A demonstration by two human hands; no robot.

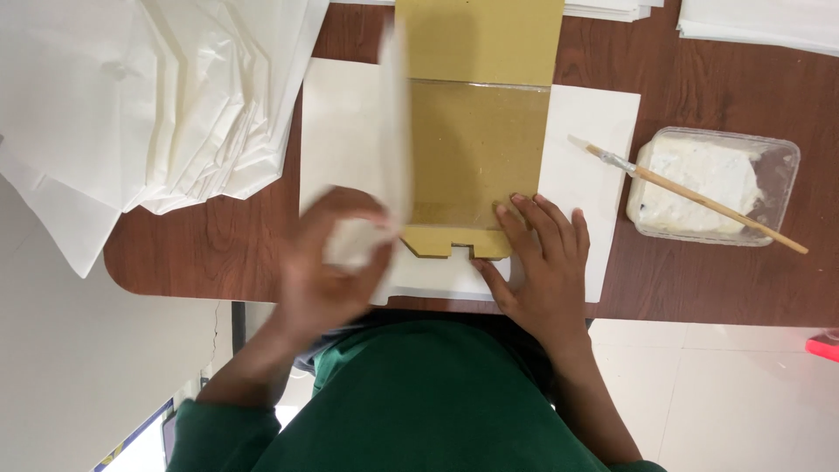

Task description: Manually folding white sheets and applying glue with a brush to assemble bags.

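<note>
Cardboard template (472,157), tan, lies on a white paper sheet (585,131) at mid table (699,87). Right hand (542,262) presses flat, fingers spread, on its near right corner. Left hand (336,262), blurred, pinches a raised paper flap (395,131) along the template's left edge. Right: plastic tub of white paste (712,183), brush (690,194) across its rim. Far left: folded white paper stack (166,96).

Bare table (690,288) right of hands; glue tub (712,185) and paper stack (157,114) flank them
</note>
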